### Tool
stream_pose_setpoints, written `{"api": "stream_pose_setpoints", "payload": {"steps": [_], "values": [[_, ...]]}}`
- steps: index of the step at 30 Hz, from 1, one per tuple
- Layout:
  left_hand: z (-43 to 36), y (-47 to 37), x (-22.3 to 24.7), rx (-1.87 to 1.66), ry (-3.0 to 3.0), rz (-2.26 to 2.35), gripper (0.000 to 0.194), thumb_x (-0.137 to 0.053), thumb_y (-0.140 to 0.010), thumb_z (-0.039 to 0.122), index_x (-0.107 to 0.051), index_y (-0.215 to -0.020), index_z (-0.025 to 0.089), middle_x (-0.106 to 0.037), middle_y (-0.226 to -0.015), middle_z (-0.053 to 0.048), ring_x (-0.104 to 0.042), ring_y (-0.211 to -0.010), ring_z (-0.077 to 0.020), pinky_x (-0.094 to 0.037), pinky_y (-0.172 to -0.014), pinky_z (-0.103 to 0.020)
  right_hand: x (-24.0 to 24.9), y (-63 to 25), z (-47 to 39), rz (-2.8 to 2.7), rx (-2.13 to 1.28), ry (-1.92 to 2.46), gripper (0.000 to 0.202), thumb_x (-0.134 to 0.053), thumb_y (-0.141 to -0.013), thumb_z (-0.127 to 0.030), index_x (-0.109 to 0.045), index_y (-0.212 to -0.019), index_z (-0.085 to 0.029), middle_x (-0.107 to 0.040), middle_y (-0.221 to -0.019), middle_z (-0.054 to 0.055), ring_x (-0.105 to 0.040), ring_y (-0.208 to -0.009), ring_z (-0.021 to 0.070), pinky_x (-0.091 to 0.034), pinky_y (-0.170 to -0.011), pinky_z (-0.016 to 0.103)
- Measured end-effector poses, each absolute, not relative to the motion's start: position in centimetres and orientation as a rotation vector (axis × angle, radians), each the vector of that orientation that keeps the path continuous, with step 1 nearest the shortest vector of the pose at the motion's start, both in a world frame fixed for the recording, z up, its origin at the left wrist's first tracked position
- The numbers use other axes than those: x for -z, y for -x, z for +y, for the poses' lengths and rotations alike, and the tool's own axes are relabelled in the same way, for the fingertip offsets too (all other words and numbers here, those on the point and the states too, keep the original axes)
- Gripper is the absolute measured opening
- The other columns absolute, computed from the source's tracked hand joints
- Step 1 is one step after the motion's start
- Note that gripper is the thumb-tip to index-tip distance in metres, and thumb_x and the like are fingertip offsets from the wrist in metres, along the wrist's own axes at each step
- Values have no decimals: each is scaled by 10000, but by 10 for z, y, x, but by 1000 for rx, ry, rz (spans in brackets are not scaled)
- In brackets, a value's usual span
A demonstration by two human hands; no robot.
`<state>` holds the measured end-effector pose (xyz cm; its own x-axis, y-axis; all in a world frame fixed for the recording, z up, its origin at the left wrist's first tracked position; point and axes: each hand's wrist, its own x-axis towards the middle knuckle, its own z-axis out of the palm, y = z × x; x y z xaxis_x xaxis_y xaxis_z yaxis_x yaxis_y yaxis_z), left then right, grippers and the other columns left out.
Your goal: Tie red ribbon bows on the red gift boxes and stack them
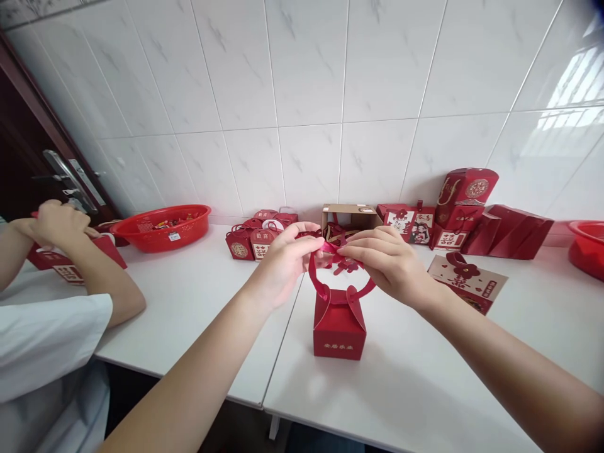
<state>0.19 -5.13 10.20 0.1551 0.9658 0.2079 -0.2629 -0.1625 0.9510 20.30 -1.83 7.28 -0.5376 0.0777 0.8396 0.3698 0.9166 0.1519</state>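
Note:
A small red gift box [340,330] with gold characters stands upright on the white table [401,390], its top flaps folded in. Red ribbon [319,280] runs through the flaps and rises in a loop above the box. My left hand [287,258] pinches the ribbon on the left side, just above the box. From the right, my right hand [389,261] has its fingers closed on the same ribbon, close to the left fingertips. Where the ribbon meets between the hands, the fingers partly hide it.
A red basket [163,233] of small items stands at the back left, another [587,248] at the right edge. Small red boxes [262,236], an open cardboard box [352,211] and stacked red boxes [465,207] line the wall. A person's arms [85,251] are at left.

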Motion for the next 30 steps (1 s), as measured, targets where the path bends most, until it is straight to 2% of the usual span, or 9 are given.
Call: {"api": "stream_pose_setpoints", "payload": {"steps": [6, 9, 11, 15, 19, 23, 25, 28, 30], "values": [[-61, -8, -100, -1358, -1308, 748, 259, -505, -870, 234, -520, -1115, 151, -641, -779, -40, -640, -789, -168, -510, -795, -343, -65, -192, -22, -1963, 453, 358, 278, -470, -898, -46, -636, -1067, -192, -738, -935, 66, -658, -975, 199, -483, -807, 355], [-66, -6, -93, -1516, -1771, 975, 401, -502, -891, 311, -475, -1272, 192, -637, -778, -19, -620, -781, -160, -496, -769, -305, -60, -191, -25, -1892, 324, 425, 246, -490, -897, -91, -645, -1062, -187, -733, -944, 80, -666, -936, 197, -509, -809, 348], [-67, 1, -87, -1662, -2188, 1198, 437, -529, -881, 289, -482, -1309, 210, -646, -814, -16, -604, -777, -145, -478, -756, -269, -54, -196, -29, -1829, 241, 533, 201, -506, -899, -133, -658, -1020, -183, -732, -913, 78, -670, -854, 186, -519, -759, 323], [-65, 36, -73, -1749, -2507, 1688, 322, -571, -846, 248, -604, -1162, 192, -566, -706, 17, -551, -658, -112, -460, -673, -219, -33, -229, -38, -1704, 139, 903, 164, -530, -894, -249, -677, -858, -183, -715, -752, 43, -651, -661, 164, -492, -605, 264], [-67, 91, -45, -1362, -2470, 2012, 234, -520, -825, 224, -636, -1026, 189, -456, -652, 37, -493, -574, -105, -435, -609, -217, 0, -280, -46, -1714, 13, 1323, 252, -516, -873, -363, -672, -777, -190, -666, -605, 17, -600, -510, 156, -439, -485, 248], [-72, 126, -8, -940, -2374, 2058, 275, -441, -794, 209, -634, -988, 185, -481, -655, 21, -500, -559, -131, -441, -596, -247, 32, -316, -49, -1784, -105, 1614, 281, -487, -864, -403, -679, -807, -206, -707, -683, 32, -639, -561, 188, -466, -497, 269], [-73, 124, 6, -850, -2306, 2042, 264, -452, -787, 223, -637, -974, 199, -548, -733, -13, -561, -665, -168, -464, -662, -278, 42, -319, -47, -1864, -130, 1667, 285, -484, -868, -418, -681, -871, -212, -723, -761, 46, -657, -609, 210, -490, -520, 297], [-71, 99, 11, -940, -2249, 1973, 196, -510, -797, 297, -636, -921, 213, -605, -960, -70, -575, -948, -249, -442, -866, -368, 43, -304, -43, -1918, -17, 1550, 297, -473, -889, -405, -649, -1020, -205, -711, -976, 91, -678, -753, 240, -526, -642, 363], [-69, 74, 7, -1052, -2134, 1851, 165, -519, -803, 315, -612, -891, 211, -606, -1004, -74, -561, -1008, -255, -420, -912, -378, 36, -286, -41, -1934, 84, 1428, 293, -431, -922, -375, -630, -1046, -200, -690, -1036, 106, -667, -800, 244, -512, -734, 415]]}}
